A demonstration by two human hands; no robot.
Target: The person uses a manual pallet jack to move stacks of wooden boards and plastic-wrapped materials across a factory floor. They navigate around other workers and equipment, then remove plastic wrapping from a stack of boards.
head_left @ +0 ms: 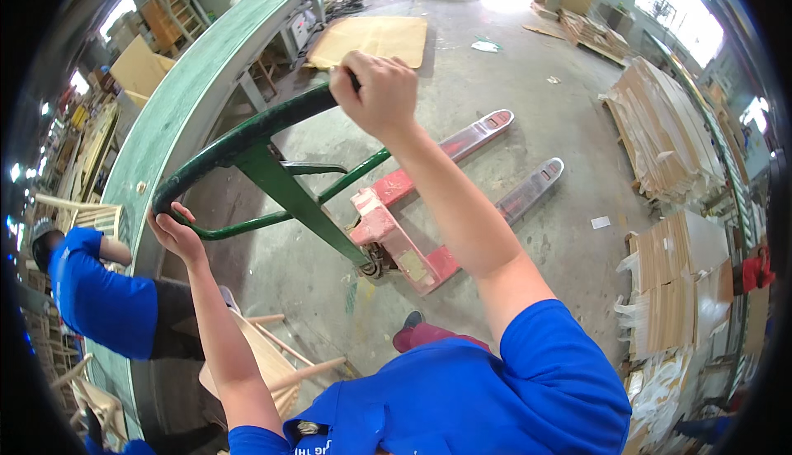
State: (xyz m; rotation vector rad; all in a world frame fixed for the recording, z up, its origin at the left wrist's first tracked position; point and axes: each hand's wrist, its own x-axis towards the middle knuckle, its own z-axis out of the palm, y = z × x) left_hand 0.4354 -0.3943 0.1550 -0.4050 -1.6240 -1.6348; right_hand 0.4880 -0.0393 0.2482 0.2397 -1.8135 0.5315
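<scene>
Pallet jack (400,236): head view, frame centre, its green handle (272,122) reaching upper left. Right hand (377,92), upper middle, fingers wrapped round the handle's upper end; left hand (179,232), left of centre, fingers curled on its lower-left bend. Forks (478,135) point upper right, away from the fingers; right hand nearer them.

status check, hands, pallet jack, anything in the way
Right hand, left hand both gripping dark-green looped metal handle. Red pallet jack with silver-coloured forks on grey floor. Pale wooden chair, blue-shirted co-worker close on left.
</scene>
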